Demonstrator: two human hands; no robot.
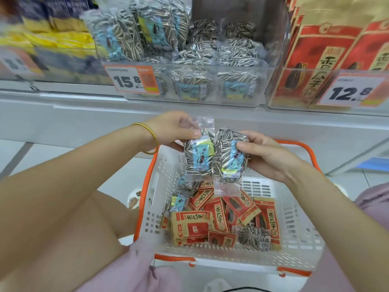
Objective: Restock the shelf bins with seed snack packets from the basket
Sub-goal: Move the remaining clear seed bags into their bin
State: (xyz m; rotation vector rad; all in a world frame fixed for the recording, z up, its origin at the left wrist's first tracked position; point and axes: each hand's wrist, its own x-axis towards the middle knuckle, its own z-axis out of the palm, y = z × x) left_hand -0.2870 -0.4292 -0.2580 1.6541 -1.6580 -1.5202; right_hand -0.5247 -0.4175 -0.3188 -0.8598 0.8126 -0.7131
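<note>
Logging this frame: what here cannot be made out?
Head view:
1. Upper-left shelf packets: motion-blurred, print unreadable.
2. Red-packet bin: cut off by the right edge.
3. Basket floor: hidden under loose packets.
4. Right hand: fingers mostly behind its seed packet.

price tags [134, 80] [350, 91] read 15.8 and 12.8.
</note>
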